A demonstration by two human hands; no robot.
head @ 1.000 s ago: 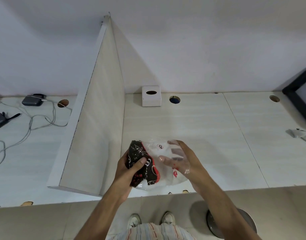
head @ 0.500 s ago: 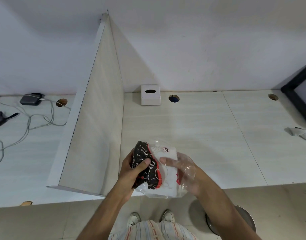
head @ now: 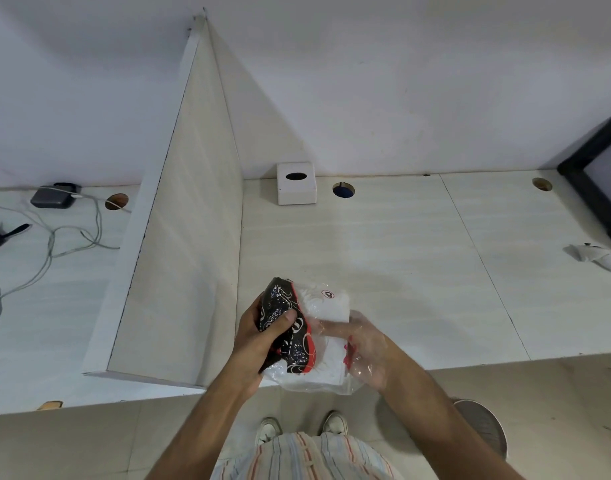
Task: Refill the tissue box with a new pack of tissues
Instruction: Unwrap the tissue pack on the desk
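Observation:
A soft tissue pack [head: 326, 306] with white tissues in a clear wrapper, black and red at its left end, is held over the desk's front edge. My left hand [head: 259, 337] grips the black end, thumb on top. My right hand [head: 361, 344] is inside the clear wrapper, fingers lying on the white tissues. The white tissue box [head: 296, 183] with a dark oval slot stands far back against the wall, well away from both hands.
A tall white divider panel [head: 179, 216] rises at the left of the desk [head: 418, 258]. Beyond it lie cables [head: 55, 237] and a dark adapter [head: 53, 197]. A crumpled white wrapper [head: 595, 256] and a black-framed screen [head: 595, 174] sit at the right. Cable holes [head: 344, 190] dot the back.
Both hands brought the pack slightly closer to the desk edge. My right hand pushed deeper into the clear wrapper, and more white tissue shows at the pack's far end.

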